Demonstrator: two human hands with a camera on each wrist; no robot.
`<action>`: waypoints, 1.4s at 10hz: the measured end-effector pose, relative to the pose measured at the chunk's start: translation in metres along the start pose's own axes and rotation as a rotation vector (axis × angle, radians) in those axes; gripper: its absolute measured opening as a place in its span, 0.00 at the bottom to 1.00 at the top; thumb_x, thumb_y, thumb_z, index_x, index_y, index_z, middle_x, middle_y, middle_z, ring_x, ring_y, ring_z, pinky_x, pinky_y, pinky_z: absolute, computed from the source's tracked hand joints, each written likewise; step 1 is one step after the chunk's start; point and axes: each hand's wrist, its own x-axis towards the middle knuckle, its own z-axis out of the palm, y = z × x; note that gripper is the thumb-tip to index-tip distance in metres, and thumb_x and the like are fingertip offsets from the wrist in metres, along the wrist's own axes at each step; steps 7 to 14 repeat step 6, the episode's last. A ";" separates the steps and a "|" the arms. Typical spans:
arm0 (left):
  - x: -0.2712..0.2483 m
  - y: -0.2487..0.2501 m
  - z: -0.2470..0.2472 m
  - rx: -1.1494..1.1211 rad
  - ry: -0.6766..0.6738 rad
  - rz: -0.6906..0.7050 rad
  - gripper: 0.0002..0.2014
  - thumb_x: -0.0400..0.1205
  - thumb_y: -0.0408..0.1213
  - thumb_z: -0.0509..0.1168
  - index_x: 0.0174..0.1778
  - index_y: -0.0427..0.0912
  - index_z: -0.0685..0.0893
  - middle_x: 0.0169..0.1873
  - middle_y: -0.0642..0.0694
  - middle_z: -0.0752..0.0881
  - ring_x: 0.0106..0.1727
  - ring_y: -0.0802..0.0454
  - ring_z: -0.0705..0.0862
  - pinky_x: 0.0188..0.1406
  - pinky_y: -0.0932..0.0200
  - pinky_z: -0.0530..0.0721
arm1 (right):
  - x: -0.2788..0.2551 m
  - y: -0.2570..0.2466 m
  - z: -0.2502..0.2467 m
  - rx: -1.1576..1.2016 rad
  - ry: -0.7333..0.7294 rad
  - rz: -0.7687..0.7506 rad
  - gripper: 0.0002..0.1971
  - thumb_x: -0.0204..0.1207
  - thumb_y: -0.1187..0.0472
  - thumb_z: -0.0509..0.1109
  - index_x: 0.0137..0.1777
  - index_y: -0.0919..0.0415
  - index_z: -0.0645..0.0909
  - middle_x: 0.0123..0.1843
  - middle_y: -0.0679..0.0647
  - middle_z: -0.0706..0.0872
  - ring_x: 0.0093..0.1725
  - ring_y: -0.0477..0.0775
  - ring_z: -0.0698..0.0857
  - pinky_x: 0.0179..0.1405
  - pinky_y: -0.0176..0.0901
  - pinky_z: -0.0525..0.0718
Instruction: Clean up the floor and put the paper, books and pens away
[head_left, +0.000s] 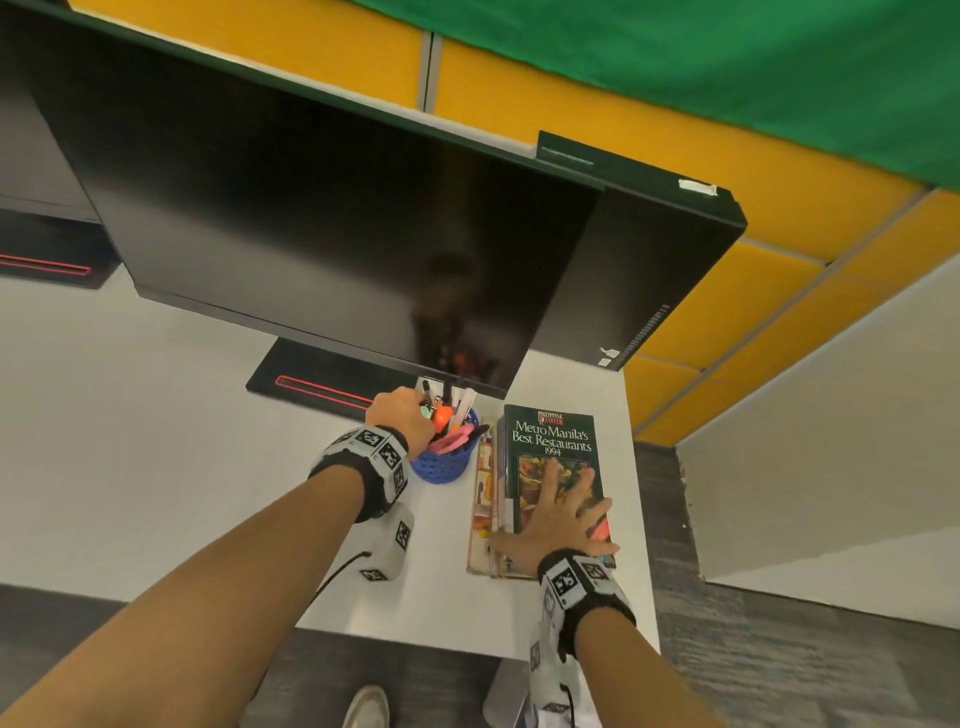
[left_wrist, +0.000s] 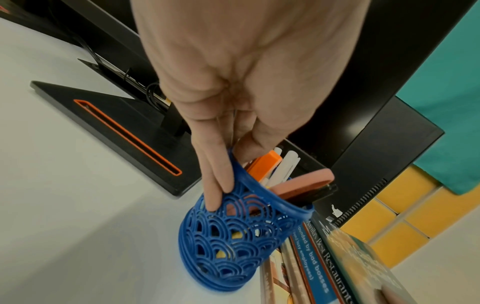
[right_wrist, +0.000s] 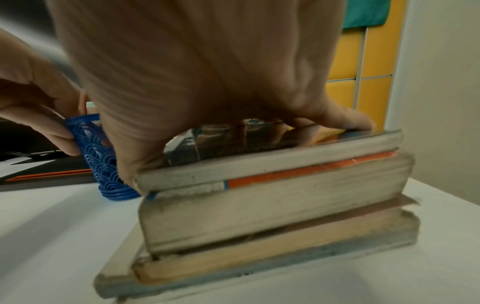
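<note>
A blue lattice pen holder (head_left: 443, 461) (left_wrist: 235, 244) (right_wrist: 102, 154) full of pens and markers (head_left: 445, 410) (left_wrist: 279, 167) stands on the white desk (head_left: 156, 441), just left of a stack of books (head_left: 545, 483) (right_wrist: 275, 207) (left_wrist: 337, 261). My left hand (head_left: 402, 418) (left_wrist: 228, 156) grips the holder's rim, fingers outside and thumb inside. My right hand (head_left: 558, 512) (right_wrist: 221, 107) lies flat with spread fingers on the green top book, "Metro Manila's Best Restaurants".
A large black monitor (head_left: 337, 218) hangs over the desk right behind the holder, its black stand base (head_left: 317, 384) (left_wrist: 116, 127) to the left. The desk's right edge (head_left: 641, 519) runs beside the books. Grey carpet (head_left: 779, 649) and a shoe (head_left: 366, 706) show below.
</note>
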 end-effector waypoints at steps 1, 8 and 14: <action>0.000 -0.005 0.003 -0.032 -0.008 -0.007 0.15 0.81 0.40 0.67 0.63 0.43 0.83 0.51 0.40 0.89 0.50 0.42 0.89 0.54 0.48 0.88 | 0.000 0.003 0.001 0.001 0.015 -0.024 0.66 0.60 0.26 0.72 0.82 0.43 0.25 0.84 0.59 0.25 0.83 0.76 0.34 0.72 0.88 0.51; -0.067 0.011 0.066 0.037 -0.915 -0.172 0.18 0.84 0.34 0.49 0.41 0.30 0.82 0.45 0.35 0.89 0.39 0.43 0.87 0.38 0.59 0.84 | -0.028 0.099 0.001 0.722 0.329 -0.044 0.26 0.83 0.39 0.56 0.73 0.55 0.76 0.79 0.58 0.72 0.78 0.58 0.71 0.77 0.57 0.69; -0.067 0.011 0.066 0.037 -0.915 -0.172 0.18 0.84 0.34 0.49 0.41 0.30 0.82 0.45 0.35 0.89 0.39 0.43 0.87 0.38 0.59 0.84 | -0.028 0.099 0.001 0.722 0.329 -0.044 0.26 0.83 0.39 0.56 0.73 0.55 0.76 0.79 0.58 0.72 0.78 0.58 0.71 0.77 0.57 0.69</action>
